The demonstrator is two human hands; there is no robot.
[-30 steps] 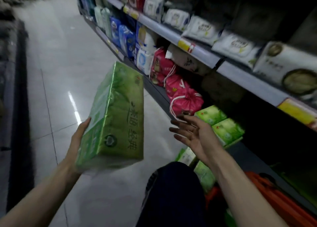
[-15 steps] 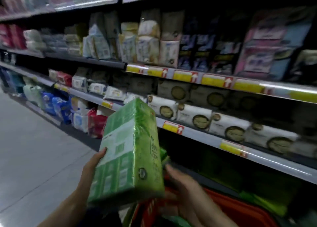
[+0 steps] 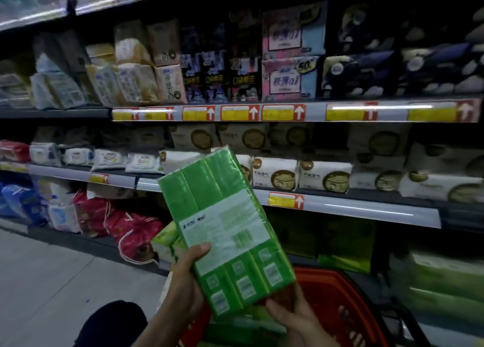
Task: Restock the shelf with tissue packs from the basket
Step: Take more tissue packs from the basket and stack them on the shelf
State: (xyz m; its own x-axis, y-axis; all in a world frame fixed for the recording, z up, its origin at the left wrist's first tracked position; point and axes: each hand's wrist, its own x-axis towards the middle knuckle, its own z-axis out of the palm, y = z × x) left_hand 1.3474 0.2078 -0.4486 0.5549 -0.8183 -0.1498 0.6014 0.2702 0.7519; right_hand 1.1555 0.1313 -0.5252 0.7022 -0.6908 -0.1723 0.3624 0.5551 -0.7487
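Left grip [image 3: 188, 281] is clasping the pack [image 3: 225, 228], thumb on its face; right grip [image 3: 296, 318] is cupping its lower end. Pack is tilting above the basket [image 3: 340, 294], before the shelf [image 3: 366, 209].

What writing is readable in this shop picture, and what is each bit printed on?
"50": top corner of the pink-and-blue pack on the upper shelf.
"0.1": that pack's front; the characters before it are blurred.
White up-arrows only: the price tags; prices unreadable.
White label on the green tissue pack, gripped by the left hand and right hand: too small to read.
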